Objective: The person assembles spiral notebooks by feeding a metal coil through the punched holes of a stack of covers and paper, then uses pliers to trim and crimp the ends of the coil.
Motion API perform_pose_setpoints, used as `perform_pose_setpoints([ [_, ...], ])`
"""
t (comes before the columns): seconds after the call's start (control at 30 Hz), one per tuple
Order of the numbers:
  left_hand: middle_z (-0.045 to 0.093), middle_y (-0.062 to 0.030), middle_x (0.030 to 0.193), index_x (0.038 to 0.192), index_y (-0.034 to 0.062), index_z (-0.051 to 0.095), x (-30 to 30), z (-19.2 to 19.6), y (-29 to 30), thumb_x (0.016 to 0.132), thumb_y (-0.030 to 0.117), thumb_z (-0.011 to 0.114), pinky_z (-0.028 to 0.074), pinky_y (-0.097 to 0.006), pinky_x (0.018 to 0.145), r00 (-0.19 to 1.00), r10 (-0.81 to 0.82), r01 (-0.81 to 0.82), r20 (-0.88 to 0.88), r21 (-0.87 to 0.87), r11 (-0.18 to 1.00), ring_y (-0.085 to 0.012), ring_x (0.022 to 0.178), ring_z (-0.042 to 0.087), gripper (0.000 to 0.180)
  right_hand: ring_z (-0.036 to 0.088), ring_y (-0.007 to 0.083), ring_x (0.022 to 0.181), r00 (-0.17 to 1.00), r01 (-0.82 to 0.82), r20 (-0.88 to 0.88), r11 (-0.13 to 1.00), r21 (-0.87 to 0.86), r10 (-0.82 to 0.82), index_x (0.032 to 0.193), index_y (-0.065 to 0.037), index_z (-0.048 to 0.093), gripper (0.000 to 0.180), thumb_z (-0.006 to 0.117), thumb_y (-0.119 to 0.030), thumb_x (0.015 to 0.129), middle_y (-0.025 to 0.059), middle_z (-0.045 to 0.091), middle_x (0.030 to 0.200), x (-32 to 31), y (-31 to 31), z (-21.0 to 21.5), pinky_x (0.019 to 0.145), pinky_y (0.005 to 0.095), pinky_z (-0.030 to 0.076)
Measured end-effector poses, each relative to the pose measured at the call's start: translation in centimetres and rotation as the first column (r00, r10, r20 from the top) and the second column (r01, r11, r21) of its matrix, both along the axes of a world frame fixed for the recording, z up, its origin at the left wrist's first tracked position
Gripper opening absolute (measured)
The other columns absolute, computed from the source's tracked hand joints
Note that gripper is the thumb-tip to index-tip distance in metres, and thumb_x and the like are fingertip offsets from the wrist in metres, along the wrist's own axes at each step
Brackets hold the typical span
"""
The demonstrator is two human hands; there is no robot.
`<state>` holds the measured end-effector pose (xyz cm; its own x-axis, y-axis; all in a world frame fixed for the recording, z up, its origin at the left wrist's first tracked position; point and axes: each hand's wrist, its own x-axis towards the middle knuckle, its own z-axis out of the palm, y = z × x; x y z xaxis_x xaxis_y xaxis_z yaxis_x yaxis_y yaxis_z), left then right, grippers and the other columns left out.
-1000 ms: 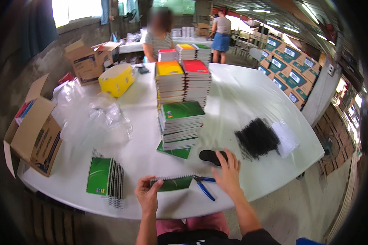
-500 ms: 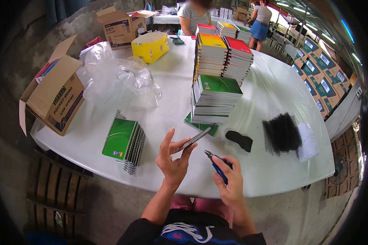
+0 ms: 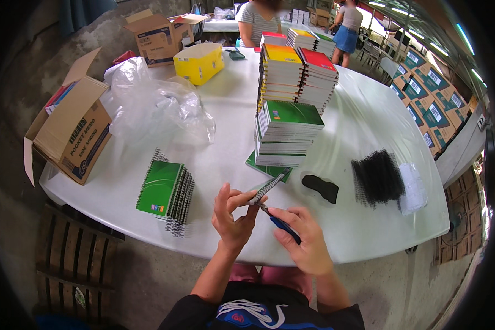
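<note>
My left hand [image 3: 234, 221] pinches a thin spiral notebook [image 3: 273, 187] by its near end, thumb against fingers; I hold it in front of me over the near part of the white table [image 3: 225, 165], edge-on, so that its coiled spine faces up at me; its long axis runs slantwise, from my left fingertips away from me and to my right, the far end pointing between the stack of green notebooks [image 3: 291, 124] and the black sole-shaped piece [image 3: 320, 188]; my right hand [image 3: 304, 240] is wrapped round the blue handles of the pliers [image 3: 284, 227], whose nose points forward and left, up to the spine's near end; whether the tips touch the wire I cannot tell; to my left lies a pile of green spiral notebooks [image 3: 160, 190]; to my right, a heap of black coils [image 3: 377, 179] beside a white bundle [image 3: 413, 188].
</note>
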<state>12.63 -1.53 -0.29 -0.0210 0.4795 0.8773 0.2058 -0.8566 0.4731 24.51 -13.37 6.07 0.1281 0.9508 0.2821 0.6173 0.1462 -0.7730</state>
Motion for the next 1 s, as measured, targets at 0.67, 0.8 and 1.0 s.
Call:
perform_pose_setpoints([
  [0.67,0.06,-0.0185,0.112,0.146,0.0103,0.014,-4.5,1.9,-0.8,0.093,0.006,0.054,0.047,-0.023,0.083,0.699,-0.121,0.508,0.705,-0.37,0.778,-0.0129,0.098,0.059,0.067,0.036,0.032,0.127,0.835,0.314,0.494,0.947,-0.071,-0.24,0.132,-0.014,0.046,0.048,0.059,-0.028,0.088,0.0135,0.044,0.127,1.7,0.0,-9.5,0.103,0.0481,0.029],
  [0.8,0.057,-0.0206,0.116,0.141,0.0049,0.022,-7.2,2.9,-1.8,0.093,-0.001,0.048,0.047,-0.026,0.086,0.642,-0.126,0.515,0.757,-0.304,0.802,-0.0165,0.104,0.056,0.055,0.043,0.0244,0.121,0.756,-0.1,-0.647,0.994,0.034,0.098,0.129,-0.008,0.046,0.046,0.061,-0.025,0.089,0.01,0.046,0.127,-3.0,5.4,-5.8,0.099,0.0433,0.036],
  [1.0,0.058,-0.0182,0.115,0.126,0.0017,0.038,-13.7,3.5,-1.0,0.092,0.0,0.05,0.05,-0.027,0.082,0.842,0.107,0.143,0.528,-0.41,0.901,-0.0171,0.102,0.057,0.036,0.055,0.0179,0.102,0.138,-0.358,-0.828,0.807,0.471,0.544,0.121,-0.005,0.05,0.036,0.057,-0.019,0.088,0.0073,0.055,0.117,-7.0,14.6,-3.7,0.089,0.0327,0.045],
])
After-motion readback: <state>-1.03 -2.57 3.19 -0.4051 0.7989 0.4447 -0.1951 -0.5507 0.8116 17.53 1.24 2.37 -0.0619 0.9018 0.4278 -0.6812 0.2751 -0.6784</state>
